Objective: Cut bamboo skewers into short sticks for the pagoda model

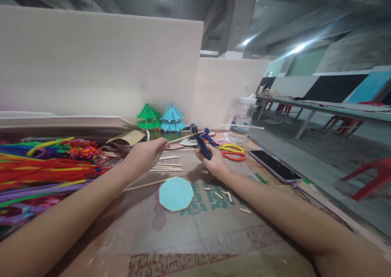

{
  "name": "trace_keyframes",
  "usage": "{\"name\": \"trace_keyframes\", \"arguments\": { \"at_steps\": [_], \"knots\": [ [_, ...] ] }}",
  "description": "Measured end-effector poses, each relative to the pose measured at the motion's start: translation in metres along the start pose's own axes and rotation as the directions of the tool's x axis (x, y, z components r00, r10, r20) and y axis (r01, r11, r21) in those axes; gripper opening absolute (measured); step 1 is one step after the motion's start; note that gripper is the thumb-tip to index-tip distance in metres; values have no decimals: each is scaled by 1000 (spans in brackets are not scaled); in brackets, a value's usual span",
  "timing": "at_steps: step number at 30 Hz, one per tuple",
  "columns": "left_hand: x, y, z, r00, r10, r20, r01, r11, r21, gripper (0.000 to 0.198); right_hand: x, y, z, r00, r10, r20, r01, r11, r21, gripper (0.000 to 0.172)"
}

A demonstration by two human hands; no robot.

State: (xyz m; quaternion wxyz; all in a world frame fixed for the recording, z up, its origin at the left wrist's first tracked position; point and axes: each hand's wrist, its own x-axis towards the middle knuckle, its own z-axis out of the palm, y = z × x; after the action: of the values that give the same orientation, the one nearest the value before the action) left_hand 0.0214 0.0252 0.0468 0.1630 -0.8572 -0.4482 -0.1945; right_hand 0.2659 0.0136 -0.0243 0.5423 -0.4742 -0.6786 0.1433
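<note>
My left hand (146, 154) is closed on a thin wooden stick (185, 137) that points right, toward the tip of a blue glue gun (200, 143). My right hand (215, 163) grips the glue gun by its handle, nozzle up and to the left, close to the stick's end. Below the hands a light blue octagonal card (176, 194) lies flat on the cardboard sheet (195, 228). More wooden sticks (166, 168) lie just under my left hand, and short cut stick bits (227, 195) are scattered to the right of the octagon.
Bright pipe cleaners (39, 171) are heaped at the left. A green paper tree (148, 118) and a blue paper tree (172, 118) stand at the back by the white partition. A clear jar (242, 122), yellow and orange rings (233, 151) and a phone (275, 166) are at the right.
</note>
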Motion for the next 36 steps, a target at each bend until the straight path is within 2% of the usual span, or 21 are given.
{"name": "trace_keyframes", "arguments": {
  "at_steps": [11, 24, 36],
  "knots": [
    [-1, 0, -2, 1000, 2, 12, -2, 1000, 12, 41, -1, -6, 0, 1000, 6, -24, -7, 998, -59, 38],
    [-1, -3, 2, 1000, 21, -1, -21, 1000, 2, 42, -1, -7, -3, 998, -23, -53, 17, 994, -107, 36],
    [-1, -5, 5, 1000, 8, -4, -8, 993, -114, 39, 0, 1, -1, 996, -55, -70, 47, 994, -102, 36]
  ]
}}
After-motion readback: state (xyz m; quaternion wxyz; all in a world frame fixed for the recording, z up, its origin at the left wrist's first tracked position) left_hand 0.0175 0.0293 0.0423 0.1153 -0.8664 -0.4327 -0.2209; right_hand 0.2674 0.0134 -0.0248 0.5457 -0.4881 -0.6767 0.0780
